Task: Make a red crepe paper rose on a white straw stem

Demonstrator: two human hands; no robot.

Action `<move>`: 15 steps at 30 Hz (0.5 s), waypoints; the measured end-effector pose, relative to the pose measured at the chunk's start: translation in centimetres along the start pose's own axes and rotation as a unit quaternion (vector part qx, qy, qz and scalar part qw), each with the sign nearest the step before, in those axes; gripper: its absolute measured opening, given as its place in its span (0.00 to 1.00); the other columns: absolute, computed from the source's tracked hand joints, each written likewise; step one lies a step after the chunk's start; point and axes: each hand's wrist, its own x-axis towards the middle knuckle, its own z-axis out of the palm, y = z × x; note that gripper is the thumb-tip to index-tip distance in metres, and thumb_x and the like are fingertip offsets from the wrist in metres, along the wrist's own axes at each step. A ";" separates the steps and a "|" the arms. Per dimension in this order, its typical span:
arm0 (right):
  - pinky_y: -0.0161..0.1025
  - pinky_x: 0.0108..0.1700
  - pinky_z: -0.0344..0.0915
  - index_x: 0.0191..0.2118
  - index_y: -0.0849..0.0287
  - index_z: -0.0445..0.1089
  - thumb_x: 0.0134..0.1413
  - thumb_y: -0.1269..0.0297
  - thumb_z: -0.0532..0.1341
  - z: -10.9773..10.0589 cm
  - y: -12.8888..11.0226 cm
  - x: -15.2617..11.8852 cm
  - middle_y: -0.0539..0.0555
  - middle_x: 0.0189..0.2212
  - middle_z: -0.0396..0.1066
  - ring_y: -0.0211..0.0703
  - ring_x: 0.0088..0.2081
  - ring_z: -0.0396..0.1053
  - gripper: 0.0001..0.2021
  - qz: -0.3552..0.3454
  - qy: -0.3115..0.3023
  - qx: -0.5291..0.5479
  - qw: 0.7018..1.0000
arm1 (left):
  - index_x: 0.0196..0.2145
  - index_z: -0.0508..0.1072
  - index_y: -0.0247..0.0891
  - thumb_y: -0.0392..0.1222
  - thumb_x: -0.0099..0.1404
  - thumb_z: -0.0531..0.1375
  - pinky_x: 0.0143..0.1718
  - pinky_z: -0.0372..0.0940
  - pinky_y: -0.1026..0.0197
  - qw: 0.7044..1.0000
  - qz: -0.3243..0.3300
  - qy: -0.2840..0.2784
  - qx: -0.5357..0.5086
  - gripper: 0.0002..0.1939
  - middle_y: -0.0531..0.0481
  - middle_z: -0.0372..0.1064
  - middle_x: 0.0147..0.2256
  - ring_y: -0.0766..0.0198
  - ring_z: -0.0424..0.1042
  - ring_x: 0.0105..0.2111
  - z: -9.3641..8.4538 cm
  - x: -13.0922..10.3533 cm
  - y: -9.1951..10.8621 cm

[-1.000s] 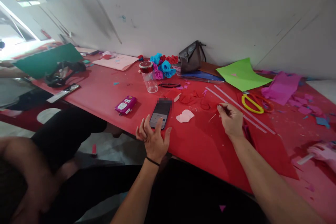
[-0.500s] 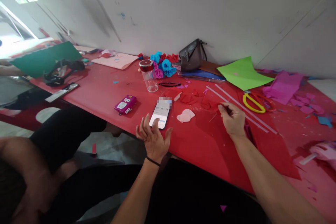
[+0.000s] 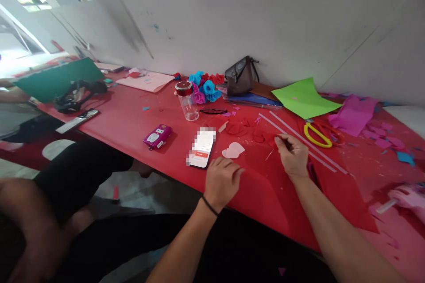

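Observation:
My left hand (image 3: pixel 223 182), a dark band on its wrist, hovers over the table edge just right of the phone (image 3: pixel 202 148). Its fingers are loosely bent with the thumb apart, and it holds nothing. The phone lies face up with a lit screen. My right hand (image 3: pixel 292 154) is closed in a pinch; what sits between its fingertips is too small and too red against the table to name. A thin pale stick (image 3: pixel 269 154) shows just below those fingertips. Pale pink paper petals (image 3: pixel 233 150) lie between the hands, with red paper pieces (image 3: pixel 236 128) behind them.
Yellow-handled scissors (image 3: pixel 318 136), pale strips (image 3: pixel 299 141) and green paper (image 3: pixel 305 97) lie to the right. A glass jar (image 3: pixel 188 106), paper flowers (image 3: pixel 207 88), a brown bag (image 3: pixel 239 77) and a purple box (image 3: pixel 157 136) stand further left. A pink glue gun (image 3: pixel 407 199) lies far right. Another person sits at left.
My left hand has left the phone, moving right and curling its spread fingers. The phone's screen has switched from a timer to a different display. My right hand stays pinched in nearly the same place.

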 end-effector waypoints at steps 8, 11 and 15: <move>0.36 0.27 0.60 0.29 0.59 0.72 0.45 0.53 0.63 -0.3 -0.2 0.5 0.49 0.21 0.67 0.37 0.23 0.61 0.13 0.024 0.041 0.057 0.997 | 0.38 0.74 0.39 0.37 0.60 0.57 0.36 0.66 0.60 0.966 -0.127 -0.147 -0.168 0.09 0.47 0.76 0.33 0.60 0.73 0.33 5.3 8.0 5.4; 0.37 0.28 0.63 0.30 0.59 0.72 0.46 0.53 0.63 -0.3 -0.1 0.6 0.50 0.23 0.69 0.38 0.23 0.63 0.13 0.031 0.056 0.068 0.996 | 0.34 0.74 0.38 0.32 0.59 0.55 0.35 0.66 0.63 0.947 -0.134 -0.165 -0.241 0.08 0.49 0.76 0.31 0.63 0.73 0.31 7.1 9.0 5.3; 0.38 0.29 0.63 0.29 0.58 0.72 0.48 0.54 0.62 -0.2 -0.2 0.5 0.50 0.22 0.69 0.39 0.24 0.63 0.11 0.001 0.033 0.012 0.999 | 0.32 0.73 0.37 0.31 0.59 0.55 0.35 0.65 0.65 0.939 -0.139 -0.143 -0.278 0.08 0.50 0.75 0.30 0.65 0.73 0.30 8.1 8.6 4.6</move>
